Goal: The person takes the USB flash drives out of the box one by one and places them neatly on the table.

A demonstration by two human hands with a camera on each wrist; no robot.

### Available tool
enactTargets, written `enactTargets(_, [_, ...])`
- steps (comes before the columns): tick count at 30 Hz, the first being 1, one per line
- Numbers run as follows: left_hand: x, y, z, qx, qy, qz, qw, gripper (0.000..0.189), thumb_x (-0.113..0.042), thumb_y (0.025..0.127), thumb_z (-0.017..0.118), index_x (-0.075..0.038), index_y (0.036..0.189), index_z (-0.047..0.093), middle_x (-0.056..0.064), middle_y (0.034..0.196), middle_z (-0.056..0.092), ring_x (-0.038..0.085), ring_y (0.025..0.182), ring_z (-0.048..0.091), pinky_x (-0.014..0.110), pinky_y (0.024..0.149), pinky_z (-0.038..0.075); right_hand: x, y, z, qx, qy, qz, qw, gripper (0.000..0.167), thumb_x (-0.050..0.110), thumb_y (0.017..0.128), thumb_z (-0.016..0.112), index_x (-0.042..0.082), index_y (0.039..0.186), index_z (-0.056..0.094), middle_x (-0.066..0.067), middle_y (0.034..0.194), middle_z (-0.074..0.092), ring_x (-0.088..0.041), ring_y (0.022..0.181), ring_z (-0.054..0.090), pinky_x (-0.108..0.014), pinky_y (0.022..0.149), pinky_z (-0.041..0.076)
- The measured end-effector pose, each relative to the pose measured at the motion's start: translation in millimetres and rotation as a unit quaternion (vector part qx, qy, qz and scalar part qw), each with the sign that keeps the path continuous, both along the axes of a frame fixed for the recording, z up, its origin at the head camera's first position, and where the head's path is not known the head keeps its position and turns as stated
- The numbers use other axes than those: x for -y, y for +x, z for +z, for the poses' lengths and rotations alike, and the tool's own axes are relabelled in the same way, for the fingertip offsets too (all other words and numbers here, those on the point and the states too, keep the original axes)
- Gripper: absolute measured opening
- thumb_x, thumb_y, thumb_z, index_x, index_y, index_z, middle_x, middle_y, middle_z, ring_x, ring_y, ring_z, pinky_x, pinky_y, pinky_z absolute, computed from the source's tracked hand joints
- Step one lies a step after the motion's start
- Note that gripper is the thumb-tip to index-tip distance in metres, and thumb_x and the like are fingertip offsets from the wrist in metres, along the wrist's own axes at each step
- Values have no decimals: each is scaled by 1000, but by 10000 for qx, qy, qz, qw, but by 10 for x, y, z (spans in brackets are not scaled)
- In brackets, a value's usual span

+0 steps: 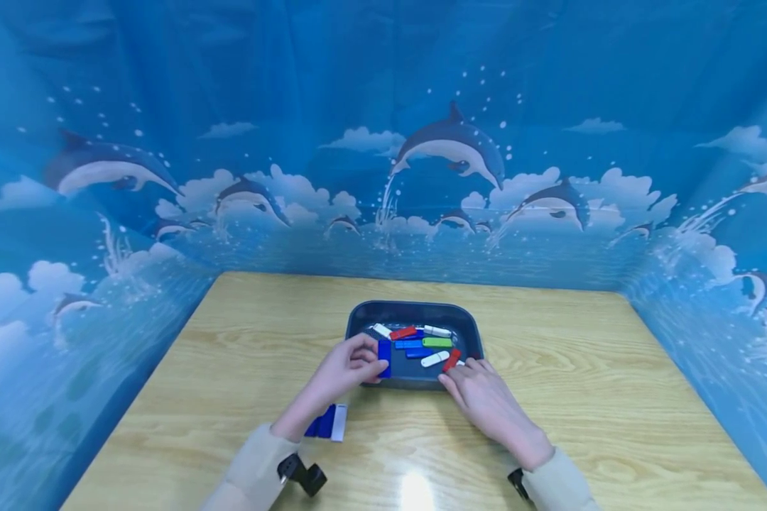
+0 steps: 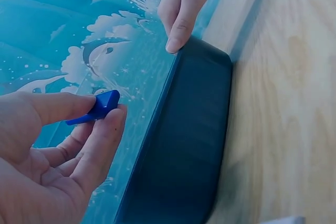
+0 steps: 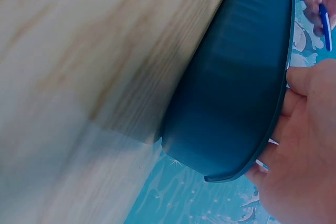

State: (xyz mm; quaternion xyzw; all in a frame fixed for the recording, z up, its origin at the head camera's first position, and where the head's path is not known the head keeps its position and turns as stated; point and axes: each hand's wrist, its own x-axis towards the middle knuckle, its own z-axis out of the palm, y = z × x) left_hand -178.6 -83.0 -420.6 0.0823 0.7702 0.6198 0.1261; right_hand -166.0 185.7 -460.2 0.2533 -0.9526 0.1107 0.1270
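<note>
My left hand (image 1: 356, 360) pinches a flat blue USB stick (image 1: 384, 358) between thumb and fingers, above the left front of a dark tray (image 1: 415, 384). In the left wrist view the blue stick is tilted, clear of the tray. My right hand (image 1: 486, 399) lies over the tray's right front corner. Its thumb touches the rim, and its other fingers reach behind the wall, fingertips hidden. Inside the tray, near that hand, lie a red stick (image 1: 452, 360) and a white stick (image 1: 434, 358). Beyond them are a green stick (image 1: 437, 342) and several blue, red and white ones.
On the wooden table (image 1: 268, 319), beside my left forearm, a white stick (image 1: 339, 423) lies against a blue stick (image 1: 326, 421), with more blue partly hidden by the wrist. A dolphin-patterned blue curtain (image 1: 332, 262) surrounds the table's back and sides.
</note>
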Motion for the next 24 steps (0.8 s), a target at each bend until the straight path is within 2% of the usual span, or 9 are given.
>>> enactTargets(7, [143,197,-34,51,11,-102,9999,36,-14,97,70,-2,126,52,10,93,68,31,88,72,42,82,61,-4,0,2,5,10,0,10000,23,26,103,60,16,86,71,10,73,57,-12,76,47,-36,78,44])
enactTargets(15, [270,350,-152,48,181,-347,9992,32,-8,94,71,3,120,55,13,99,63,20,83,72,42,78,63,-5,1,10,-31,35,12,10000,23,26,103,60,15,86,71,9,74,58,-13,76,48,-37,78,44])
enactTargets(19, [312,423,-214,-24,224,-473,9986,34,-3,93,71,6,121,54,14,98,64,21,81,71,40,75,63,-10,-1,8,-23,34,25,10000,25,27,104,58,15,87,71,9,74,58,-13,77,48,-37,79,45])
enactTargets(24, [324,484,-290,-49,-144,-504,9986,38,-6,93,72,-1,126,55,10,96,64,23,77,71,35,65,62,-5,-2,12,-1,-9,36,10000,26,28,104,58,13,88,71,8,75,59,-14,77,48,-38,79,45])
